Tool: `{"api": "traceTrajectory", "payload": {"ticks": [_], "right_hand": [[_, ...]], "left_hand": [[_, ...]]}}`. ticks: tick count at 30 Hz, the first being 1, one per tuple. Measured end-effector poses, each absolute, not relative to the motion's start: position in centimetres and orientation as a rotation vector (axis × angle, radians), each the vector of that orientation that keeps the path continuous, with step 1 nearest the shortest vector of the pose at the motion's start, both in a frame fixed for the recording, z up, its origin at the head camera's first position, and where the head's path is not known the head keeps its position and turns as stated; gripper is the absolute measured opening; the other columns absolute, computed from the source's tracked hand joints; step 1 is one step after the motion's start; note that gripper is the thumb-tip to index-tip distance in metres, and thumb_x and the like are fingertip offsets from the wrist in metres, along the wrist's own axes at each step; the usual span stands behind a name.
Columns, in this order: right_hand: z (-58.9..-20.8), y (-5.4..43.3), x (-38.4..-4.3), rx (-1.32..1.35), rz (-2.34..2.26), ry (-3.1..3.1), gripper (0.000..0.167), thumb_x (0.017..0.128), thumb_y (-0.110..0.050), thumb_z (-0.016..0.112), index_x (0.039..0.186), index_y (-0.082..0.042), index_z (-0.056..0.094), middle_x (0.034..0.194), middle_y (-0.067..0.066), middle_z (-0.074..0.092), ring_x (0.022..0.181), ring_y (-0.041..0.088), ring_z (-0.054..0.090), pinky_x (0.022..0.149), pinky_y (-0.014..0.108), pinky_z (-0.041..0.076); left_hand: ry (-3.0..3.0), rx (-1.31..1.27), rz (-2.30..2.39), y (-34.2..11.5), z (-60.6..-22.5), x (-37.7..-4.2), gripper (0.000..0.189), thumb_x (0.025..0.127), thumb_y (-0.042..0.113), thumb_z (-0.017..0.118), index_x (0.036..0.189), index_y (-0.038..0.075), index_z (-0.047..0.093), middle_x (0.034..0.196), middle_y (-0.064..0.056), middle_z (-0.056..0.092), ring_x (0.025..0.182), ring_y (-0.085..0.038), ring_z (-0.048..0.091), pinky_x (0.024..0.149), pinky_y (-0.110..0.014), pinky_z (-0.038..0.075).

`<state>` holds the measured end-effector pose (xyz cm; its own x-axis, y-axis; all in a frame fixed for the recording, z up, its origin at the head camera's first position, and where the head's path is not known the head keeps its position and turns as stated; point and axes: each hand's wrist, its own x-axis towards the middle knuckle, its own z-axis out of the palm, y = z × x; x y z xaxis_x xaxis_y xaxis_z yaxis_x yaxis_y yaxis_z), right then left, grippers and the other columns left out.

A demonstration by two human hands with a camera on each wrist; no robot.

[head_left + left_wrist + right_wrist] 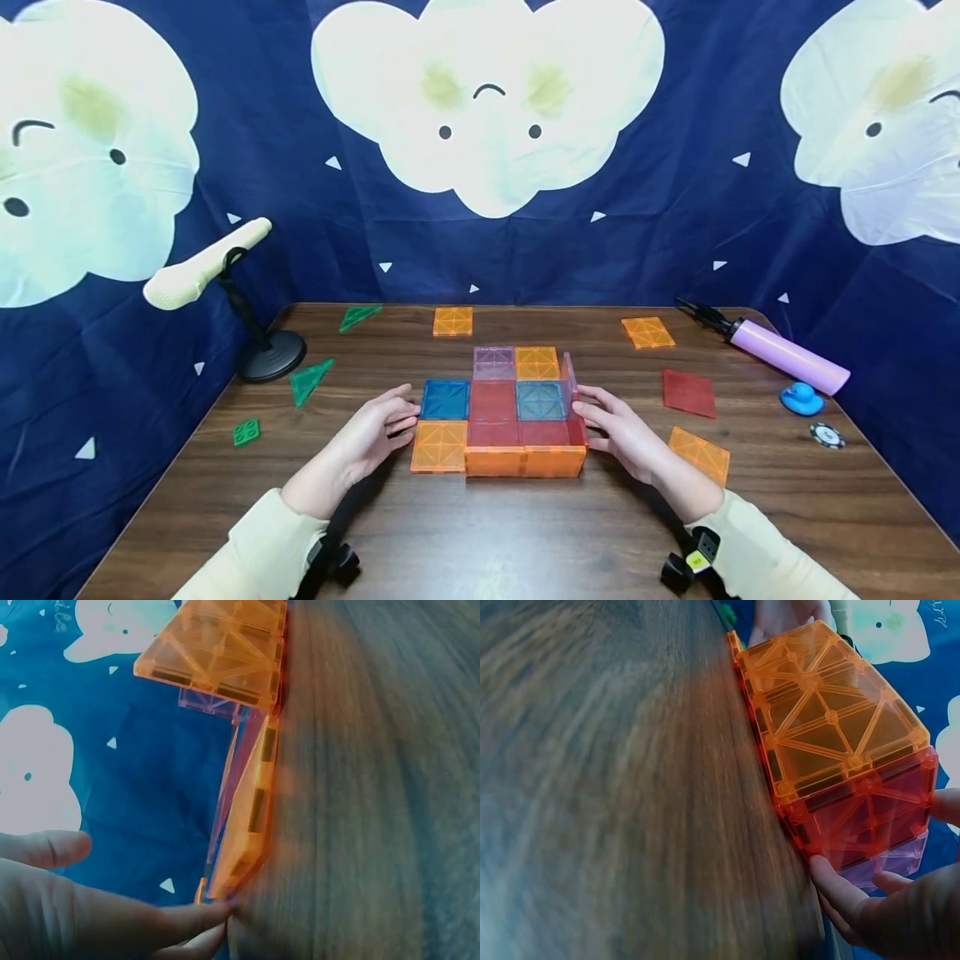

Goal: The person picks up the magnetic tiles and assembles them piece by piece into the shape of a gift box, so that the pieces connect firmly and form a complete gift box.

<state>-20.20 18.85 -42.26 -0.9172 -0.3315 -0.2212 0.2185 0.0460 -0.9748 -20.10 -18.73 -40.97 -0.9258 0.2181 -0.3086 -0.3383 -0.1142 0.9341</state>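
Note:
Translucent magnetic tiles lie joined in a flat sheet at the table's middle, among them a blue tile (446, 400), a red tile (492, 398), a purple tile (493, 363) and an orange tile (438, 447). Orange tiles (525, 462) stand upright along the front. On the right side, a red tile (870, 814) and a purple tile (568, 377) form an upright wall. My left hand (378, 429) has relaxed fingers at the sheet's left edge, fingertips touching it. With loosely bent fingers, my right hand (618, 433) touches the outside of the right wall.
Loose tiles lie around: green triangles (309, 382), orange squares (453, 321) and a red square (688, 393). Leftward are a green block (246, 432) and a black stand (272, 357). A purple pump (787, 357), blue duck (802, 398) and poker chip (827, 435) lie right.

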Motion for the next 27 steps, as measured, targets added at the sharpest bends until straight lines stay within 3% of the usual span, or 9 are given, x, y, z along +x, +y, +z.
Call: {"api": "traceTrajectory", "payload": {"ticks": [7, 13, 16, 22, 27], "right_hand": [[-42.6, 18.7, -20.4, -0.135, -1.926, 1.932, 0.065, 0.108, -0.031, 0.051, 0.158, 0.000, 0.024, 0.154, 0.031, 0.033, 0.135, 0.043, 0.044, 0.100, 0.044, 0.051], [-42.6, 18.9, -20.3, -0.139, -1.926, 1.928, 0.064, 0.108, -0.030, 0.050, 0.158, 0.001, 0.024, 0.155, 0.030, 0.033, 0.136, 0.044, 0.043, 0.100, 0.045, 0.050], [-42.5, 19.0, -20.3, -0.136, -1.933, 1.929, 0.063, 0.108, -0.030, 0.050, 0.157, 0.001, 0.025, 0.154, 0.030, 0.033, 0.136, 0.043, 0.043, 0.101, 0.045, 0.050], [-42.4, 19.2, -20.2, -0.133, -1.936, 1.936, 0.063, 0.108, -0.030, 0.050, 0.157, 0.001, 0.025, 0.152, 0.029, 0.034, 0.134, 0.041, 0.045, 0.100, 0.044, 0.051], [-42.3, 19.3, -20.5, -0.137, -1.929, 1.941, 0.063, 0.109, -0.029, 0.050, 0.156, 0.002, 0.025, 0.150, 0.030, 0.036, 0.128, 0.034, 0.051, 0.098, 0.042, 0.052]], "left_hand": [[1.799, -0.030, 2.089, -19.1, -41.7, -20.3, 0.063, 0.105, 0.004, 0.044, 0.158, -0.009, 0.013, 0.147, -0.029, 0.038, 0.118, -0.025, 0.057, 0.104, -0.042, 0.046], [1.773, 0.087, 2.015, -18.1, -41.8, -20.7, 0.055, 0.106, 0.005, 0.049, 0.153, -0.012, 0.028, 0.132, -0.021, 0.058, 0.109, -0.018, 0.063, 0.095, -0.034, 0.053], [1.786, 0.091, 1.982, -17.2, -41.5, -20.9, 0.055, 0.105, 0.008, 0.053, 0.152, -0.010, 0.031, 0.128, -0.017, 0.060, 0.106, -0.019, 0.064, 0.093, -0.036, 0.054], [1.829, 0.070, 1.940, -15.2, -41.2, -20.8, 0.062, 0.105, 0.016, 0.057, 0.153, -0.009, 0.028, 0.140, -0.029, 0.050, 0.116, -0.027, 0.061, 0.098, -0.041, 0.052], [1.839, 0.023, 1.955, -13.7, -41.5, -20.2, 0.061, 0.105, 0.022, 0.057, 0.153, -0.007, 0.032, 0.141, -0.028, 0.049, 0.118, -0.033, 0.056, 0.097, -0.039, 0.051]]}}
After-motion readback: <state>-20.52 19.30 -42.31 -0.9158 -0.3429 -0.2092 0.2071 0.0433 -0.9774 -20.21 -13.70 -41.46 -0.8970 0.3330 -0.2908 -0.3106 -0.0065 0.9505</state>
